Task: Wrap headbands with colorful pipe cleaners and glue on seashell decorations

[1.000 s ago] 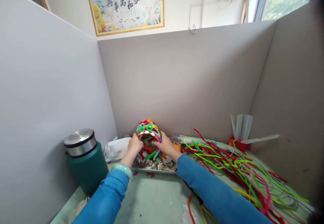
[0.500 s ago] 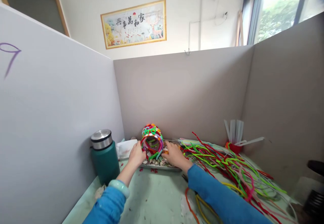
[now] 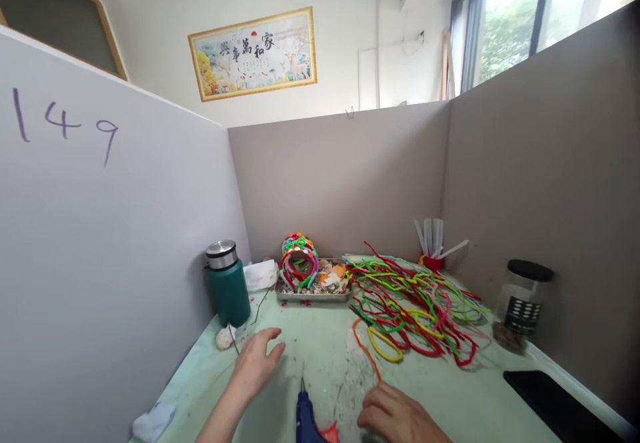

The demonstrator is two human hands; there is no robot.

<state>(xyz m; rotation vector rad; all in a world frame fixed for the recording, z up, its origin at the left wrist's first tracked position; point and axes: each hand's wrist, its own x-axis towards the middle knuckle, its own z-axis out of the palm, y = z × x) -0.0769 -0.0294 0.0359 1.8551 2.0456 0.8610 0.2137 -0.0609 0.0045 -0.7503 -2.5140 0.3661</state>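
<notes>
My left hand (image 3: 257, 359) hovers over the left of the table, its thumb apart from its fingers and nothing in them. At the lower edge, my right hand (image 3: 397, 415) has loosely bent fingers beside the end of an orange pipe cleaner (image 3: 367, 347); no grip on it shows. Between the hands lies a blue glue gun (image 3: 304, 416) with a red trigger, its nozzle pointing away from me. Further back, a colourful ring-shaped pipe-cleaner piece (image 3: 299, 259) stands in a metal tray (image 3: 313, 297) among shells and small bits.
A green flask (image 3: 230, 296) stands left, near white tissue (image 3: 261, 275). Tangled pipe cleaners (image 3: 425, 309) spread across the right. Behind them are glue sticks in a red cup (image 3: 433, 262). A jar (image 3: 523, 306) and a black phone-like slab (image 3: 560, 403) lie right. Partitions (image 3: 340, 183) enclose the table.
Both hands have left the pipe-cleaner piece, which now stands in the tray, and have come back towards me. The view has shifted, bringing the glue gun, jar and black slab into sight.
</notes>
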